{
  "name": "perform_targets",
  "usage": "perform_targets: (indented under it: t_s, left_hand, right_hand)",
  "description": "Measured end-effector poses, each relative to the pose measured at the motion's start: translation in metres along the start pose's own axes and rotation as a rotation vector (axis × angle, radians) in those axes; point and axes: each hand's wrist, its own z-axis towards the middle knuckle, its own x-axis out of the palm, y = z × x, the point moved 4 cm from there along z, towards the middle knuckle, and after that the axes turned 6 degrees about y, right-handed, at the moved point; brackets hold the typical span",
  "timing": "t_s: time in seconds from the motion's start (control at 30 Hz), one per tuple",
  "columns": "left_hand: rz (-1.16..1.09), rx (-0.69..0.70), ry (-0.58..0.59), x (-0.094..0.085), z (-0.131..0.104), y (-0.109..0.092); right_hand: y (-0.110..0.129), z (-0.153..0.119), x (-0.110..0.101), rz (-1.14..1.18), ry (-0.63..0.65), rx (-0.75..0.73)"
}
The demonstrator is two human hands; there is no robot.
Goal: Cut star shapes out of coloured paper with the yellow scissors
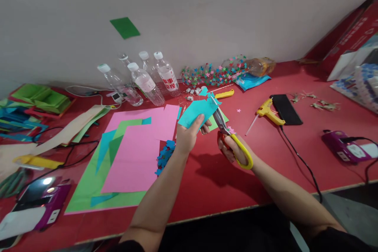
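My left hand (189,136) pinches a turquoise sheet (196,112), thumb on top, above the middle of the red table (212,189). The sheet's upper right edge is notched. In my right hand (234,151) are scissors (243,151) with yellow and red handles, fingers wrapped round them. Their metal blades point up and left and meet the sheet's right edge. Beneath my left hand lies a light green paper piece (217,121). Left of my left forearm is a pile of blue cut-out shapes (165,154), beside pink sheets (132,161).
Plastic bottles (146,84) stand along the wall, beside a string of coloured stars (212,75). A yellow glue gun (270,112) with a cable and a black phone (286,109) lie right. Purple devices (344,147) sit at both sides.
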Motion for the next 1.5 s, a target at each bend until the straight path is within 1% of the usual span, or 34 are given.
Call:
perform_targets:
  t_s: [0.23,0.4,0.5,0.8,1.0,1.13,1.27,1.37,1.5]
  left_hand:
    - [-0.021,-0.053,-0.038,0.007,-0.004,0.009]
    - [-0.018,-0.070,-0.047,0.013,-0.005,0.011]
    - [-0.019,-0.067,-0.043,0.016,-0.006,0.011]
    - [-0.029,-0.044,-0.053,0.015,-0.007,0.010]
    - [-0.053,-0.054,-0.050,0.014,-0.008,0.011]
    - [-0.037,-0.055,-0.070,0.011,-0.006,0.008]
    - [-0.035,-0.062,-0.043,0.004,-0.001,0.003]
    - [-0.092,-0.099,-0.042,-0.009,0.005,0.000]
    - [-0.276,-0.192,-0.079,-0.028,0.012,-0.001]
  right_hand:
    - [0.007,-0.003,0.005,0.002,-0.073,0.038]
    - [0.005,-0.004,0.008,0.000,-0.137,0.057]
    - [0.006,-0.004,0.009,-0.001,-0.133,0.057]
    - [0.009,-0.005,0.007,-0.010,-0.145,0.019]
    - [0.007,-0.005,0.006,-0.018,-0.143,0.034]
    - [0.009,-0.005,0.004,-0.057,-0.163,0.066]
    - [0.010,-0.004,-0.001,-0.119,-0.166,0.123]
    - [0.008,-0.003,-0.005,-0.132,-0.183,0.159]
    - [0.006,-0.001,-0.008,-0.127,-0.202,0.161]
